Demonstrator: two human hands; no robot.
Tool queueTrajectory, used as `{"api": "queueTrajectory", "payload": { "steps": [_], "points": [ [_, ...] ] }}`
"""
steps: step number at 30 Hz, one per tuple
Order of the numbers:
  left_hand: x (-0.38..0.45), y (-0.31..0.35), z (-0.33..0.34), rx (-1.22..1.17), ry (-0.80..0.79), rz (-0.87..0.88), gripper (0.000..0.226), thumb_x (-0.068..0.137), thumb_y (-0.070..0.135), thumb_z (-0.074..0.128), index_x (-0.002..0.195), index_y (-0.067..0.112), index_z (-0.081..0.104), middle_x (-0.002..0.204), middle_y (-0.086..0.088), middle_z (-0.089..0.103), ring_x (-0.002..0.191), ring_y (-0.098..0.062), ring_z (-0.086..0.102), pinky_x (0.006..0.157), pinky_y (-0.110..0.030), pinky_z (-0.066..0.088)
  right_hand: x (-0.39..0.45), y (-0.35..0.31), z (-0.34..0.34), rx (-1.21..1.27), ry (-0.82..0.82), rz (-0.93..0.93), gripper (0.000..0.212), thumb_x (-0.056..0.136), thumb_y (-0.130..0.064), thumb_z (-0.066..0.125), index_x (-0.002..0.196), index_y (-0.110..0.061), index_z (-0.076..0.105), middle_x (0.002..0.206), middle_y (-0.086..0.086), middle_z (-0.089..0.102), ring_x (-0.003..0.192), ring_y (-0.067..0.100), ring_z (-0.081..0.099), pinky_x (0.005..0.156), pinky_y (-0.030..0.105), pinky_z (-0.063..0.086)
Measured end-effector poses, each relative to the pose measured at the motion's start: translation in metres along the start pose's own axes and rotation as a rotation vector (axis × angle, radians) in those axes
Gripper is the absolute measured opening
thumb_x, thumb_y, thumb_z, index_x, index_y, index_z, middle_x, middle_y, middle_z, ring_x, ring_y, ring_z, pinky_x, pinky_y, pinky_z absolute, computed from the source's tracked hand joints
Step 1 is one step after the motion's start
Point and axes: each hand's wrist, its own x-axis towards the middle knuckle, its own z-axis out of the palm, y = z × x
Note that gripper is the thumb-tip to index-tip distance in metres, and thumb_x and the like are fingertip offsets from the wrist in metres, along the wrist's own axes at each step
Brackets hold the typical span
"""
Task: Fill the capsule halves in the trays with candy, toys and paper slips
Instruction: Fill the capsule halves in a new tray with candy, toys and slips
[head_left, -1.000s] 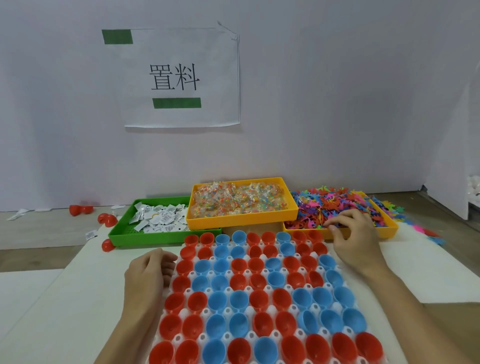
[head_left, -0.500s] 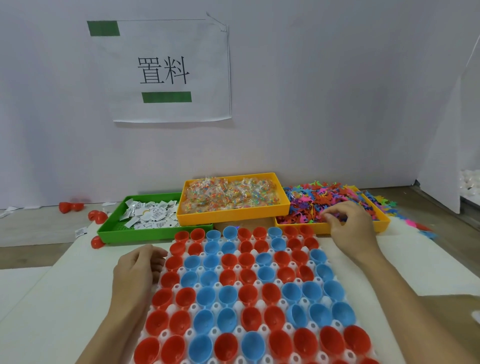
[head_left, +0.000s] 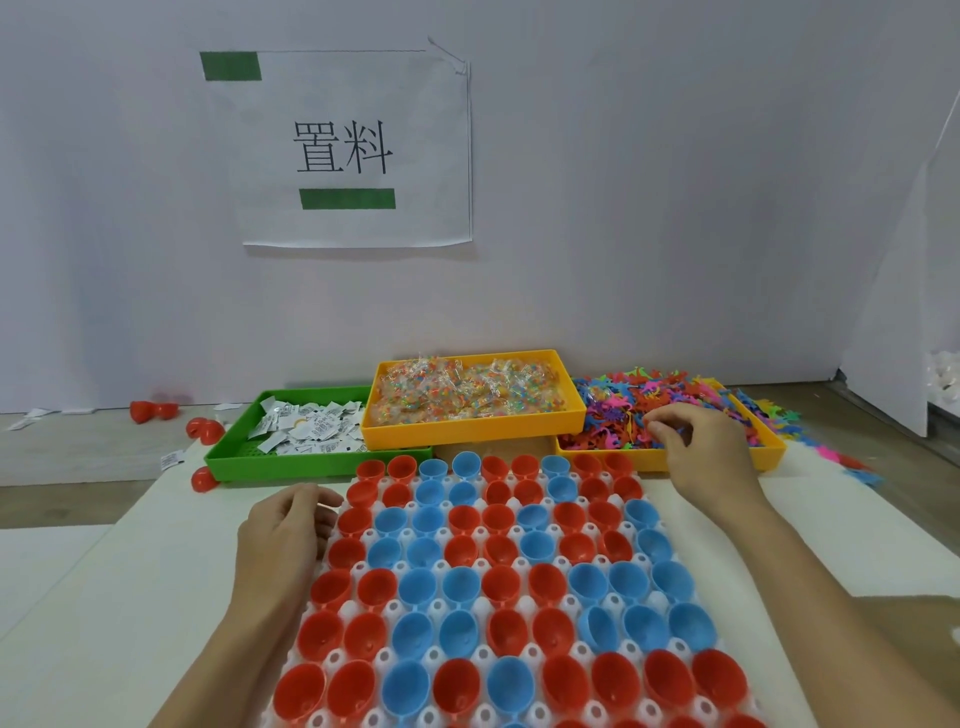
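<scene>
In the head view, the right hand reaches into the far-right orange tray, fingers curled down into the heap of toys — whether it has pinched one I cannot tell. The toys look light, thin and limp, likely to tangle, so a fingertip pinch on one limb should lift one free. The left hand rests loosely curled, holding nothing, beside the near tray of empty capsule halves.

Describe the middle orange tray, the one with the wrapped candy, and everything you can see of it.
The orange candy tray is a shallow rectangular bin that looks like moulded plastic, with a raised rim. It is heaped with small clear-wrapped candies holding multicoloured bits. It sits raised between the green slip tray and the toy tray, its ends overlapping both. It lies level, behind the capsule tray. Neither hand touches it.
</scene>
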Motion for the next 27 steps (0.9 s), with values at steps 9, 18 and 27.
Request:
{"api": "queueTrajectory", "payload": {
  "steps": [9,18,27],
  "points": [
    [-0.001,0.003,0.0,0.084,-0.05,-0.05,0.031,0.102,0.016,0.043,0.092,0.02,0.072,0.087,-0.007,0.07,0.078,-0.021,0.068,0.054,-0.026,0.048,0.002,0.002,0.0,0.027,-0.012,0.011,0.018,0.098,-0.011,0.06,0.109,-0.013,0.074,0.108,0.004,0.072,0.099,0.017,0.062,0.083,0.03,0.052],
    [-0.002,0.005,0.0,0.114,-0.04,-0.037,0.031,0.102,0.014,0.042,0.091,0.019,0.071,0.086,-0.006,0.069,0.076,-0.018,0.065,0.053,-0.022,0.045,-0.001,-0.004,-0.012,0.176,0.069,-0.006,0.01,0.094,-0.01,0.063,0.093,-0.018,0.067,0.081,-0.013,0.062,0.076,0.0,0.057,0.058,0.007,0.04],
    [-0.004,0.006,-0.001,0.12,-0.043,-0.002,0.031,0.098,0.012,0.045,0.084,0.023,0.07,0.086,-0.004,0.069,0.076,-0.017,0.064,0.056,-0.026,0.044,-0.045,-0.006,-0.015,0.558,0.0,0.149,0.013,0.09,-0.009,0.069,0.085,-0.02,0.068,0.071,-0.004,0.073,0.063,0.009,0.069,0.056,0.013,0.05]
  ]
}}
